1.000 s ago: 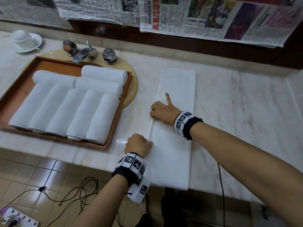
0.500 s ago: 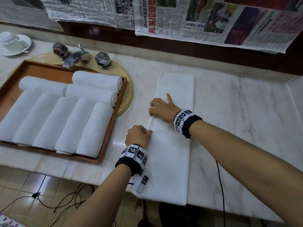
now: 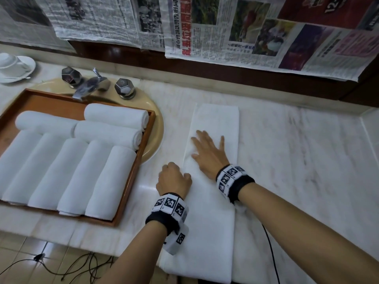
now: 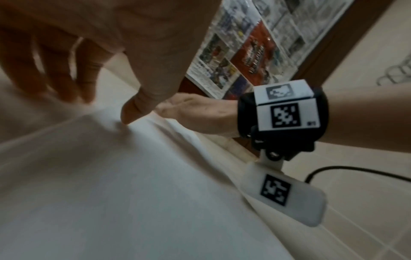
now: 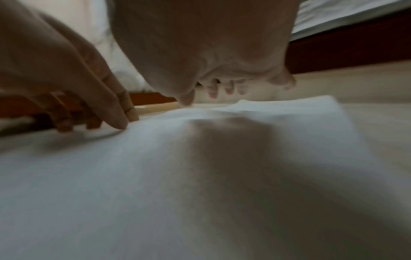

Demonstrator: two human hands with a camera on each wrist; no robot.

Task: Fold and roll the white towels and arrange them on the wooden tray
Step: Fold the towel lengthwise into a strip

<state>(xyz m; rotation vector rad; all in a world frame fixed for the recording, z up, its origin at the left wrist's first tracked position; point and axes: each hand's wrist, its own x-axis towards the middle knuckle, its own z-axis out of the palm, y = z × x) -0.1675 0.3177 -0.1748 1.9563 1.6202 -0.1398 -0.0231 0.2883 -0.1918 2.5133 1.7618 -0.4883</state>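
Note:
A long folded white towel point(image 3: 213, 201) lies lengthwise on the marble counter, its near end hanging over the front edge. My right hand point(image 3: 207, 144) lies flat on its middle with fingers spread. My left hand point(image 3: 174, 177) is curled at the towel's left edge; in the left wrist view its thumb point(image 4: 129, 116) presses the towel point(image 4: 133, 193) opposite the bent fingers, pinching the edge. The wooden tray point(image 3: 131, 175) at the left holds several rolled white towels point(image 3: 82, 173). The right wrist view shows the towel point(image 5: 155, 176) under my palm.
A chrome faucet point(image 3: 90, 87) and beige basin point(image 3: 155, 136) sit behind and under the tray. A cup on a saucer point(image 3: 14, 66) stands far left. Newspapers point(image 3: 246, 37) cover the back wall. Bare marble point(image 3: 297, 160) lies right of the towel. Cables point(image 3: 71, 265) lie on the floor.
My right hand has opened from a curled, pointing pose to a flat spread palm and slid a little farther up the towel. The left hand has stayed at the left edge.

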